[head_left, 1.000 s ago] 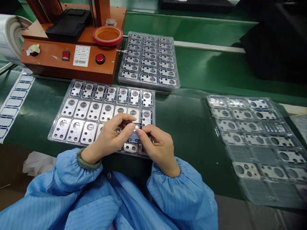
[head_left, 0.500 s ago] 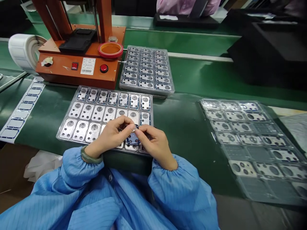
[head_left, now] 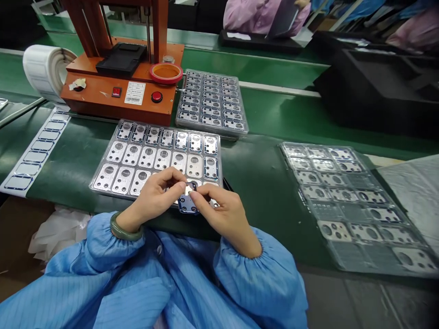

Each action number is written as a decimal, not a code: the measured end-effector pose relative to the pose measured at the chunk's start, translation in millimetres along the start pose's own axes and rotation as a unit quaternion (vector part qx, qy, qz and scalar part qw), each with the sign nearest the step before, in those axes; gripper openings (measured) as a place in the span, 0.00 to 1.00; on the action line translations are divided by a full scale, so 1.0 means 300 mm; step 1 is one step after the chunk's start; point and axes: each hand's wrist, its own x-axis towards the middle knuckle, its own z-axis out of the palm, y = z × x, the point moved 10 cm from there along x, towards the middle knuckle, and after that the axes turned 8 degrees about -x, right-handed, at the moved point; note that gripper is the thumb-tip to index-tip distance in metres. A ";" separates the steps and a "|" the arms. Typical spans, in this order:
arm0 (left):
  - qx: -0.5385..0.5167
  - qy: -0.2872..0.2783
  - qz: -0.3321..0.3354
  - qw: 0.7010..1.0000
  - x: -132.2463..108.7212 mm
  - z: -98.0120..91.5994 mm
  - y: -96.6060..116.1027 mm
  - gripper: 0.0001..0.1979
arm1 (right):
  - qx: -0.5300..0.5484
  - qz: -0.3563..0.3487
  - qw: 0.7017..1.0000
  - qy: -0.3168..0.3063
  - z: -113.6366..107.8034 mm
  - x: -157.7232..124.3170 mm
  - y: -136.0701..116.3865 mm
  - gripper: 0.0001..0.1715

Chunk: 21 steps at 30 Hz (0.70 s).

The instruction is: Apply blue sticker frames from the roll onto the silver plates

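A green work surface (head_left: 267, 178) fills the scene, with an orange press (head_left: 116, 98) at eleven o'clock from the hands and a white label roll (head_left: 44, 73) at its left end. Three clear trays of metal plates lie on the green: a far tray (head_left: 244, 128) at twelve o'clock, a right tray (head_left: 284, 148) at three o'clock, and a near tray (head_left: 219, 151) directly under the hands. The left hand (head_left: 156, 198), with a green bangle (head_left: 125, 232) at its wrist, and the right hand (head_left: 224, 214) meet over this tray's near edge. Thumbs and forefingers of both are pinched on one small plate (head_left: 188, 203), held just above the tray's front row. It is rectangular with rounded corners and blue-rimmed, with a dark round hole and a bright silvery patch at the fingertips.
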 end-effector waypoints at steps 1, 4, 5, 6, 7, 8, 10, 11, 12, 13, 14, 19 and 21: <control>-0.006 0.005 0.001 1.000 -0.008 -0.012 0.000 0.04 | 0.003 0.010 1.000 -0.005 0.010 -0.005 -0.002 0.10; -0.055 -0.009 -0.013 0.998 -0.034 -0.026 -0.015 0.04 | 0.033 0.053 0.998 -0.017 0.031 -0.020 0.008 0.11; -0.078 -0.021 -0.024 0.996 -0.043 -0.024 -0.025 0.05 | 0.049 0.073 0.996 -0.017 0.035 -0.026 0.018 0.11; -0.102 -0.031 -0.036 0.994 -0.051 -0.021 -0.035 0.07 | 0.067 0.096 0.993 -0.016 0.038 -0.033 0.031 0.12; -0.126 -0.033 -0.046 0.990 -0.059 -0.023 -0.044 0.08 | 0.083 0.119 0.989 -0.010 0.040 -0.041 0.045 0.13; -0.147 -0.025 -0.056 0.987 -0.065 -0.029 -0.054 0.09 | 0.098 0.139 0.985 -0.003 0.041 -0.050 0.057 0.14; -0.173 0.012 -0.064 0.983 -0.075 -0.053 -0.069 0.10 | 0.124 0.168 0.978 0.014 0.044 -0.067 0.072 0.15; -0.176 0.030 -0.063 0.982 -0.079 -0.064 -0.073 0.11 | 0.134 0.176 0.975 0.018 0.048 -0.075 0.075 0.15; -0.172 0.038 -0.062 0.982 -0.082 -0.067 -0.074 0.12 | 0.142 0.183 0.973 0.019 0.055 -0.083 0.078 0.15; -0.163 0.037 -0.061 0.984 -0.084 -0.062 -0.072 0.13 | 0.149 0.190 0.970 0.018 0.062 -0.090 0.081 0.15; -0.151 0.032 -0.059 0.986 -0.085 -0.054 -0.069 0.14 | 0.153 0.198 0.968 0.015 0.068 -0.097 0.085 0.15; -0.088 0.095 -0.041 0.991 -0.077 -0.069 -0.056 0.10 | 0.172 0.216 0.960 -0.039 0.104 -0.110 0.094 0.15; -0.079 0.142 -0.029 0.986 -0.074 -0.095 -0.053 0.11 | 0.200 0.226 0.951 -0.066 0.123 -0.113 0.098 0.15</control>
